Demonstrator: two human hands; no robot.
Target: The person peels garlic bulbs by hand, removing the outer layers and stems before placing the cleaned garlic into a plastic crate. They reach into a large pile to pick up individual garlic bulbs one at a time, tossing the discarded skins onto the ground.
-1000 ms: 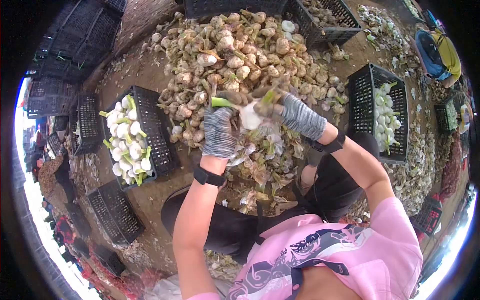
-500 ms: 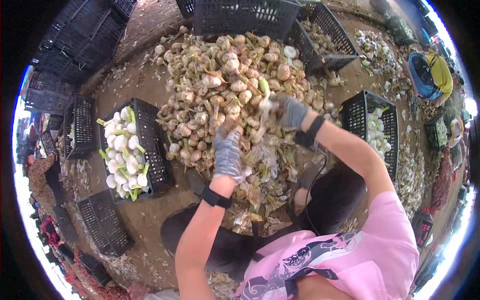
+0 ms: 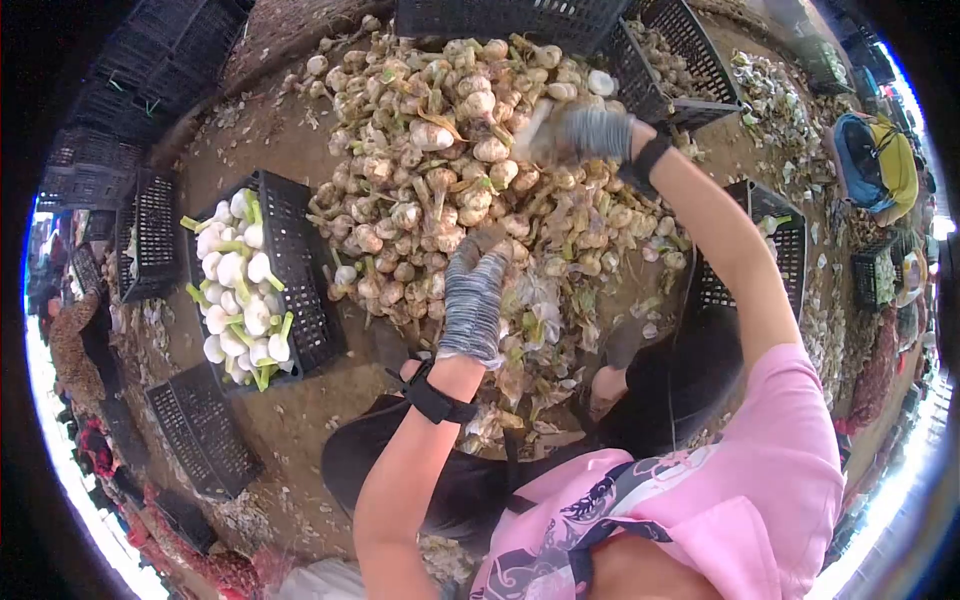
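Observation:
A large pile of unpeeled garlic bulbs lies on the ground in front of me. My left hand, in a grey knit glove with brownish fingertips, is over the near side of the pile. Its thumb and fingers are apart and I see nothing between them. My right hand, gloved too and smeared by motion, is over the far right of the pile. From its fingers a pale garlic bulb with its stalk sticks out, blurred. Loose papery skins lie below the pile, near my legs.
A black crate of cleaned white garlic stands on the left. Another crate is on the right, partly behind my right arm. More black crates border the far side. A blue and yellow backpack sits at the right.
My right hand has moved away from me, up over the pile, with the pale garlic. My left hand has shifted slightly right, and the view has tilted a little.

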